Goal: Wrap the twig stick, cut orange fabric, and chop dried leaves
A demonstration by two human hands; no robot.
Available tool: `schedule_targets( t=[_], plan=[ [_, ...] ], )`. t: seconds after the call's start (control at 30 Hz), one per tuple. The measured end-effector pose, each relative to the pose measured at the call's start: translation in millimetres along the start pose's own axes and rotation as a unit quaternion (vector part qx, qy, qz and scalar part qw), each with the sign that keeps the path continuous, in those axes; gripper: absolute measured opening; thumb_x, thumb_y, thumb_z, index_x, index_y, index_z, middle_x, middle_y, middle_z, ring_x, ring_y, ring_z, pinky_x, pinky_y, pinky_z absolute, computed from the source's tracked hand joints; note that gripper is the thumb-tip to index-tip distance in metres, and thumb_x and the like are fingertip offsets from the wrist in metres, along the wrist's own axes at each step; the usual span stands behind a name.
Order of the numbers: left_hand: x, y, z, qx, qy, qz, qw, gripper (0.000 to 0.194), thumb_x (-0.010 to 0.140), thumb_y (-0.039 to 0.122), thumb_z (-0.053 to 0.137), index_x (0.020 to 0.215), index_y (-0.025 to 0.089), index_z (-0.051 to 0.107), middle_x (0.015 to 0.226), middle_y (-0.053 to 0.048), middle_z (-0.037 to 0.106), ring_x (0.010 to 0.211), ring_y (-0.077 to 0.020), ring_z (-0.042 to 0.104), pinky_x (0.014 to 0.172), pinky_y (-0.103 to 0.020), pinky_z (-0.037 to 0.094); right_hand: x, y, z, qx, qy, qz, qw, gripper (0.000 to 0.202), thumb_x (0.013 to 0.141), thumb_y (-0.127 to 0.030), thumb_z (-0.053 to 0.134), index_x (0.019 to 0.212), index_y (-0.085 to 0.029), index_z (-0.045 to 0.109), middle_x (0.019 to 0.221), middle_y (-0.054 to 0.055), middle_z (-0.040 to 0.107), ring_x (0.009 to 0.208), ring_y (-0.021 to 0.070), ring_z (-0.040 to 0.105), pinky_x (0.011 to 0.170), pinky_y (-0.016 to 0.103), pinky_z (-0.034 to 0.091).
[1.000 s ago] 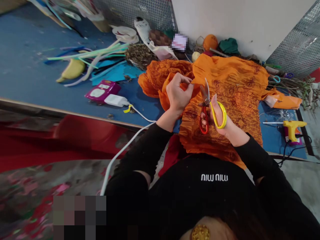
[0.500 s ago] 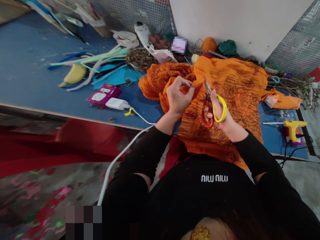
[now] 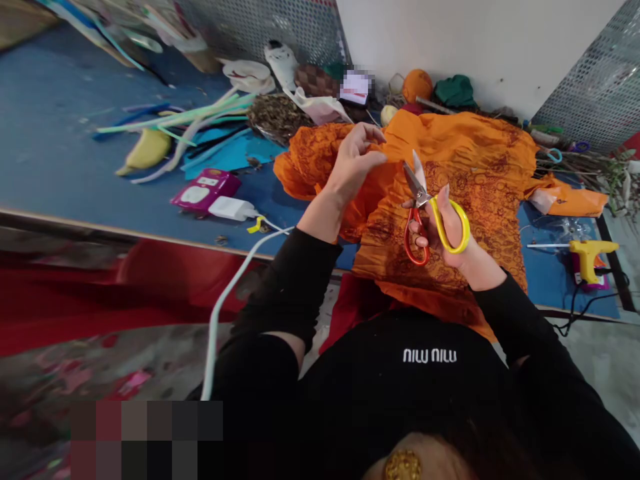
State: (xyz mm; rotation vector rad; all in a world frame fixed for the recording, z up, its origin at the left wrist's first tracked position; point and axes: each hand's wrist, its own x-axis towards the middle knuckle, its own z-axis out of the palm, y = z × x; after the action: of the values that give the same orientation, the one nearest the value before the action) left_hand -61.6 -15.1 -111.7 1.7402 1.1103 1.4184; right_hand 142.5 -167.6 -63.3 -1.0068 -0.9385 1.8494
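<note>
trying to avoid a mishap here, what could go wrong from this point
The scissors in the right hand are open, tips near the left hand, so a slip might nick it. The orange cloth lies rumpled, so they could catch an unintended fold. The white cable runs close by the left sleeve and might snag.

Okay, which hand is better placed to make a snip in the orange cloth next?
Probably the right hand: it holds the scissors, blades parted over the orange cloth. The left hand has no tool.
</note>
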Motion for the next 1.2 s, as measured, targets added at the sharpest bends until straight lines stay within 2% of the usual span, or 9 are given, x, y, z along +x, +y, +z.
schedule_targets(
  t=[0.1, 0.2, 0.4, 0.5, 0.6, 0.8, 0.93, 1.07, 1.2],
  plan=[
    [-2.2, 3.8, -3.9, 0.063, -0.025, 0.045, 0.997, 0.037, 0.078, 0.029, 0.087, 0.1, 0.024, 0.058, 0.094, 0.0, 0.064, 0.089, -0.0184, 0.065, 0.09, -0.04, 0.059, 0.3, -1.6, -4.4, 0.006, 0.013, 0.009, 1.0, 0.069, 0.09, -0.09, 0.05, 0.103, -0.023, 0.064, 0.065, -0.003, 0.056, 0.048, 0.0096, 0.046, 0.043, 0.022, 0.04],
    [1.1, -4.4, -4.2, 0.112, 0.03, 0.066, 0.991, 0.036, 0.076, 0.032, 0.089, 0.091, 0.023, 0.058, 0.092, -0.001, 0.066, 0.098, -0.0209, 0.065, 0.099, -0.044, 0.055, 0.1, -3.1, -8.0, -0.002, -0.003, 0.028, 1.0, 0.069, 0.09, -0.089, 0.052, 0.105, -0.023, 0.064, 0.064, -0.003, 0.055, 0.048, 0.0096, 0.044, 0.044, 0.022, 0.041],
    [12.7, -24.0, -7.6, 0.137, 0.137, 0.019, 0.981, 0.045, 0.083, 0.055, 0.087, 0.083, 0.025, 0.053, 0.078, 0.002, 0.061, 0.092, -0.0195, 0.062, 0.092, -0.044, 0.052, 0.6, 0.7, -14.6, -0.002, -0.025, 0.047, 0.999, 0.07, 0.09, -0.09, 0.05, 0.106, -0.023, 0.063, 0.068, -0.003, 0.057, 0.048, 0.0091, 0.046, 0.047, 0.023, 0.044],
    [11.0, -20.5, -9.5, 0.162, 0.167, 0.019, 0.972, 0.046, 0.087, 0.061, 0.083, 0.085, 0.025, 0.054, 0.076, 0.003, 0.06, 0.095, -0.0205, 0.065, 0.091, -0.041, 0.051, 1.0, 1.0, -12.1, 0.006, -0.019, 0.038, 0.999, 0.071, 0.088, -0.091, 0.051, 0.106, -0.023, 0.062, 0.067, -0.004, 0.055, 0.049, 0.0094, 0.045, 0.046, 0.023, 0.042],
    [6.6, -11.8, -8.0, 0.198, 0.188, 0.025, 0.962, 0.043, 0.088, 0.056, 0.084, 0.085, 0.024, 0.055, 0.075, 0.003, 0.061, 0.093, -0.0203, 0.068, 0.092, -0.038, 0.051, 1.3, -2.0, -5.3, 0.008, -0.034, 0.027, 0.999, 0.073, 0.088, -0.092, 0.05, 0.107, -0.022, 0.061, 0.066, -0.004, 0.054, 0.048, 0.009, 0.044, 0.045, 0.023, 0.042],
    [-5.3, 8.4, -0.8, 0.256, 0.163, 0.001, 0.953, 0.035, 0.084, 0.048, 0.086, 0.088, 0.025, 0.06, 0.081, 0.003, 0.068, 0.089, -0.0215, 0.073, 0.092, -0.039, 0.054, 8.0, -8.2, 7.8, 0.012, -0.052, 0.004, 0.999, 0.071, 0.09, -0.091, 0.049, 0.106, -0.023, 0.061, 0.066, -0.004, 0.057, 0.047, 0.0099, 0.046, 0.042, 0.024, 0.043],
    [-18.4, 15.3, 6.7, 0.263, 0.158, 0.047, 0.951, 0.024, 0.083, 0.041, 0.084, 0.092, 0.028, 0.067, 0.081, 0.001, 0.072, 0.083, -0.024, 0.074, 0.086, -0.041, 0.057, 16.4, -11.2, 15.8, 0.019, -0.022, 0.002, 1.0, 0.066, 0.091, -0.088, 0.051, 0.105, -0.025, 0.061, 0.064, -0.004, 0.057, 0.045, 0.0105, 0.046, 0.04, 0.024, 0.039],
    [-30.0, 12.6, 14.7, 0.276, 0.15, 0.097, 0.945, 0.022, 0.078, 0.035, 0.08, 0.096, 0.027, 0.069, 0.078, 0.001, 0.072, 0.082, -0.0223, 0.073, 0.082, -0.036, 0.056, 25.3, -15.7, 25.1, 0.037, 0.014, -0.016, 0.999, 0.064, 0.09, -0.088, 0.053, 0.106, -0.027, 0.059, 0.063, -0.005, 0.053, 0.046, 0.0118, 0.046, 0.039, 0.024, 0.038],
    [-36.5, 10.8, 19.6, 0.304, 0.128, 0.112, 0.937, 0.021, 0.076, 0.032, 0.077, 0.095, 0.027, 0.07, 0.073, 0.0, 0.07, 0.078, -0.0225, 0.07, 0.08, -0.036, 0.054, 33.5, -18.3, 28.2, 0.033, 0.04, -0.04, 0.998, 0.061, 0.089, -0.087, 0.057, 0.109, -0.029, 0.058, 0.063, -0.006, 0.05, 0.045, 0.0107, 0.042, 0.038, 0.024, 0.036]
  ],
)
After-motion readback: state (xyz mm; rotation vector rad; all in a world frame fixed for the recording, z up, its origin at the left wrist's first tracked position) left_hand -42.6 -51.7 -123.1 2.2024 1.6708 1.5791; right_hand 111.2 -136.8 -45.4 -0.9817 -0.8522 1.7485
